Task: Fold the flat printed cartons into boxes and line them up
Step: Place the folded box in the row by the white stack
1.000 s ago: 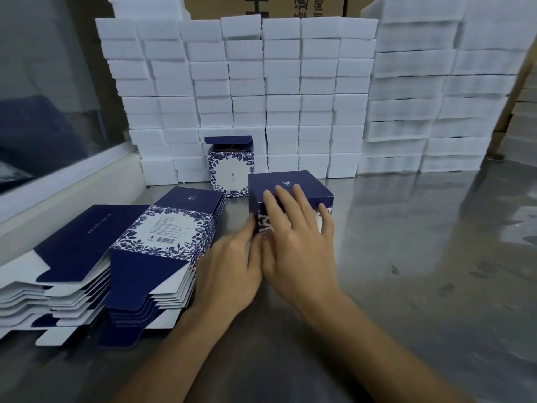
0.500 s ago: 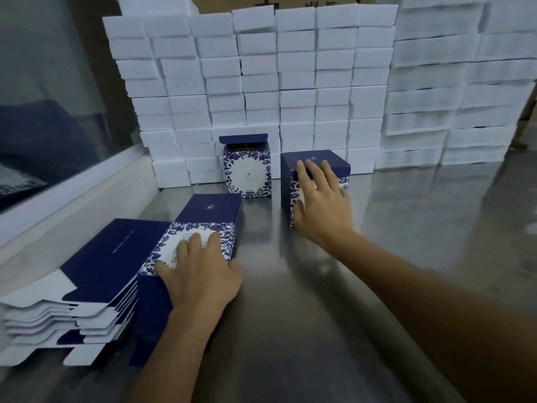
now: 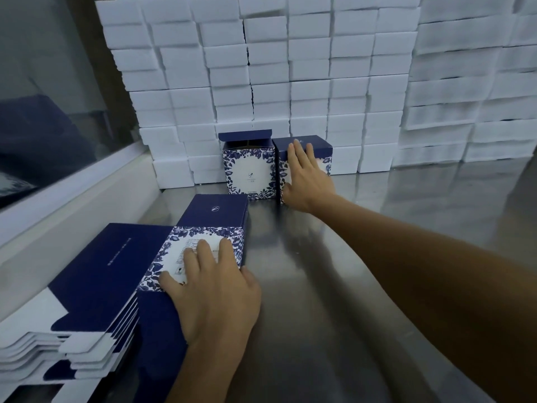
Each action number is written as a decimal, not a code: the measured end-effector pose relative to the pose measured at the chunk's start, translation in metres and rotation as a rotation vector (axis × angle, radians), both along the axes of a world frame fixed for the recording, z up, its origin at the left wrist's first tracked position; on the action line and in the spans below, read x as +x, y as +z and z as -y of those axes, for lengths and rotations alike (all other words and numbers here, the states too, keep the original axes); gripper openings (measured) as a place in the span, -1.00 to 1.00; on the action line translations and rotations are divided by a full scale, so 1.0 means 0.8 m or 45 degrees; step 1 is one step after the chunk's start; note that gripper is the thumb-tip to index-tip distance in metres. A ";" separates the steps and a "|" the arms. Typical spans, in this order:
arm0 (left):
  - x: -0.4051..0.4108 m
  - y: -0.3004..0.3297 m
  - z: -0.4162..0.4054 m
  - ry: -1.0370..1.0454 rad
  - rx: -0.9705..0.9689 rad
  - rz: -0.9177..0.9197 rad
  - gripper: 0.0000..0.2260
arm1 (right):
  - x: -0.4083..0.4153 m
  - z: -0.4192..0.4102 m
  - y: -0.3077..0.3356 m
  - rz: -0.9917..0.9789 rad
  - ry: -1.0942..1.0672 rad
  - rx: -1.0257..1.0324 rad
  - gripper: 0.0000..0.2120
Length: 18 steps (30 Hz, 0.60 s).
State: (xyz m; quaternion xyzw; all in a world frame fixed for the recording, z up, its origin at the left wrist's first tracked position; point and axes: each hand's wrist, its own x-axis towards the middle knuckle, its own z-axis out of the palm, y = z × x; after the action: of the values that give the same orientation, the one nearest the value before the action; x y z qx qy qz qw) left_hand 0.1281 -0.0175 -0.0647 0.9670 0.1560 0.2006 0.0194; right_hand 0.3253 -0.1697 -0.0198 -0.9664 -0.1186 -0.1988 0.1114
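presently, item one: folded box (image 3: 303,167), navy lid shut, standing on the steel table (image 3: 334,286) at the foot of the white foam-block wall (image 3: 290,82), its left side touching or just beside item two. right hand (image 3: 305,175), fingers straight, lies flat against its front face, pressing rather than gripping. item two: earlier box (image 3: 249,170), same floral print, top flap upright and unclosed. item three: stack of flat cartons (image 3: 209,237), near left. left hand (image 3: 213,289) rests on the top sheet, fingers spread and lightly bent, thumb at the stack's right edge; whether it pinches a sheet cannot be told. item four: second flat stack (image 3: 87,286), further left, flaps fanned. risks, as judged: an off-centre push could skew the new box out of line or nudge its open neighbour; slick steel lets boxes slide; lifting one carton may drag several, as sheets cling.
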 end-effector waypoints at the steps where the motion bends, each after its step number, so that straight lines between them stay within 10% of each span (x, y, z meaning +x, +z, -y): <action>1: 0.000 -0.001 0.000 -0.001 0.005 0.002 -0.59 | 0.003 -0.001 -0.001 -0.027 0.012 -0.021 -0.17; 7: 0.001 0.000 0.000 -0.006 -0.022 -0.003 -0.58 | 0.004 -0.007 -0.061 -0.431 0.091 -0.113 -0.30; 18: 0.000 0.005 -0.003 -0.062 -0.094 -0.013 -0.56 | -0.071 0.018 -0.075 -0.283 0.042 0.072 -0.56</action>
State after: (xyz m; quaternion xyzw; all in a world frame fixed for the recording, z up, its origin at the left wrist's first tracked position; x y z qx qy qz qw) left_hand 0.1282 -0.0150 -0.0611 0.9701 0.1399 0.1892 0.0590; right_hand 0.2687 -0.1842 -0.0799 -0.9769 -0.1159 -0.0916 0.1544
